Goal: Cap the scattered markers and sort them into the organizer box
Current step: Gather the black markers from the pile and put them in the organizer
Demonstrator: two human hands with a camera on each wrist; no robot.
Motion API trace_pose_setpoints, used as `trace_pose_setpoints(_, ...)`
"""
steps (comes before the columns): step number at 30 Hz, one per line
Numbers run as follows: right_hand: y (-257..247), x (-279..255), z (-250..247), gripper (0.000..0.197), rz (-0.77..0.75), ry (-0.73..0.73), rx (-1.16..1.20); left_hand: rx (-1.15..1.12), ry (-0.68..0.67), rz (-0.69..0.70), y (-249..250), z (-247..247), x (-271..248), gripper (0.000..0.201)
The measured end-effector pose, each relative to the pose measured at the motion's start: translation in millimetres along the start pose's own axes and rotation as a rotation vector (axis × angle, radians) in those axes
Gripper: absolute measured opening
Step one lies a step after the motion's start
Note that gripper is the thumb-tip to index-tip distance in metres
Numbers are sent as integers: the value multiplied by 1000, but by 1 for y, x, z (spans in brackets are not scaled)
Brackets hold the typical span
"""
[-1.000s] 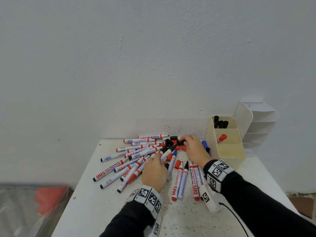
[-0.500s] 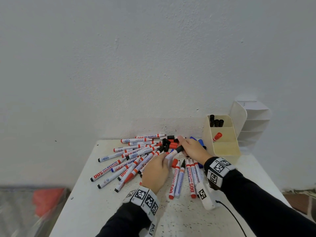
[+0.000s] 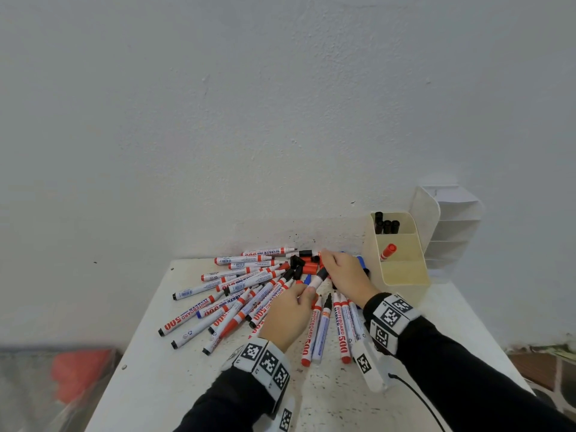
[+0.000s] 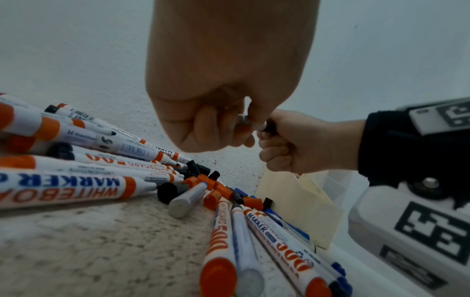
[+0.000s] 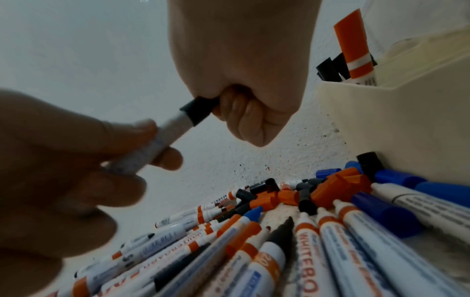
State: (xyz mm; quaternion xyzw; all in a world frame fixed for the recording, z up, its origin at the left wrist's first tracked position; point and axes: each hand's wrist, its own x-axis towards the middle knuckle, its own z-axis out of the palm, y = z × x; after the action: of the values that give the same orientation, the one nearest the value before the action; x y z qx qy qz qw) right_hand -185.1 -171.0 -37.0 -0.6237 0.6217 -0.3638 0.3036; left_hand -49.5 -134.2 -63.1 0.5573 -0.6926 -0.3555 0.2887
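My left hand grips the barrel of a white marker just above the pile; the same marker shows clearly in the right wrist view. My right hand pinches a black cap that sits on the marker's tip. The black cap lies between the two hands. Several uncapped markers fan out over the white table. Loose red, black and blue caps lie at the back. The cream organizer box stands at the right with black-capped markers and one red-capped marker.
A white tiered rack stands behind the organizer against the wall. A white device with a black cable hangs from my right wrist over the table. A blurred red thing lies on the floor at the left.
My left hand lifted a marker from the pile. My right hand took a black cap from the heap, drew back toward me and set it on the marker's tip.
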Motion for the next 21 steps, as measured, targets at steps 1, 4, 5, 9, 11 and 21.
trace_pose_setpoints(1,-1,-1,-1,41,1,8,13,-2,21,10,0,1,0,30)
trace_pose_setpoints(4,-7,-1,0,18,113,13,159,-32,74,32,4,3,1,23)
trace_pose_setpoints(5,-10,-3,1,17,166,16,267,-47,95,40,4,5,2,20)
trace_pose_setpoints(9,-17,-8,0,38,145,39,410,-124,136,43,6,10,4,15)
trace_pose_setpoints(11,-17,-10,-1,38,132,33,325,-146,97,25,5,12,4,23)
trace_pose_setpoints(21,-19,-25,-26,29,-249,349,158,342,-87,-179,-12,23,-5,30)
